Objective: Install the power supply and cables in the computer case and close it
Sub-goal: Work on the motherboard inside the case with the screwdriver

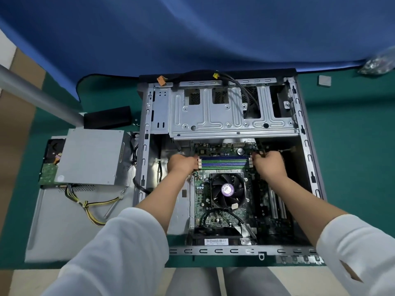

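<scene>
The computer case (pixel 226 159) lies on its side on the green surface (pixel 350 146), open toward the camera, its bare metal frame showing a drive cage (pixel 230 107) on the far side of both hands and the motherboard (pixel 224 201) beneath them. Black cables (pixel 241 90) with a yellow and an orange plug drape over the case's far edge. Between the hands runs a bank of blue and green memory slots (pixel 224 162); just on the near side of them sits the black cooler fan (pixel 227 190) with a purple hub.

The power supply (pixel 92 155), a plain grey metal box, sits outside the case, well to the left of the left hand, resting on the removed side panel (pixel 64 223). Its bundle of yellow and black wires (pixel 89 205) trails over that panel. A hard drive (pixel 52 161) pokes out from under the box's left side.

The left hand (pixel 181 165) is inside the case at the left end of the memory slots, fingers curled downward against the latches there; whether it grips anything I cannot tell. The right hand (pixel 268 165) is at the right end of the slots, fingers bent and pinching a dark cable (pixel 261 149) that rises toward the drive cage. Both forearms come out of white sleeves (pixel 119 253).

A blue cloth (pixel 192 33) covers the area beyond the case.
</scene>
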